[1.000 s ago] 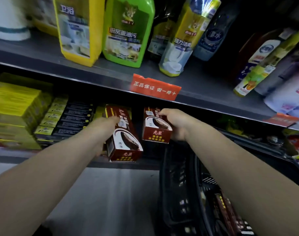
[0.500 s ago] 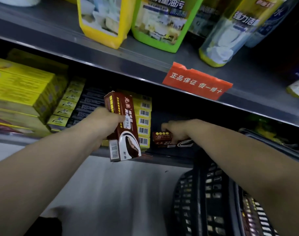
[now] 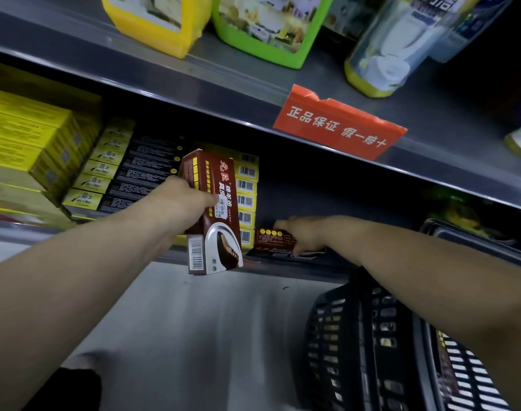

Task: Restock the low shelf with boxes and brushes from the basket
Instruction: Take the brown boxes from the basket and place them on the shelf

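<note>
Dim shop shelving fills the view, and the low shelf (image 3: 297, 271) is stocked to the left of its stack of barcode-ended yellow boxes (image 3: 247, 200), which serves as the marker for everything else. Far left of that stack sit large yellow cartons (image 3: 25, 137); just left of it lie rows of black-and-yellow boxes (image 3: 134, 170). Directly in front of the stack, the left hand (image 3: 182, 203) clasps an upright brown shoe-care box (image 3: 220, 221) around its middle, held off the shelf and overhanging its front lip. Immediately right of the stack, the right hand (image 3: 306, 235) pinches a second brown box (image 3: 271, 238), fingers over the top and thumb at the front edge; this one lies flat on the shelf, touching or nearly touching the stack. Further right and lower stands the black basket (image 3: 357, 336), with more stock dimly visible inside.

The step in hand looks like seating the flat box. Next, the right hand would need to let go and make room, so the left can lay its box down on top or alongside.
</note>
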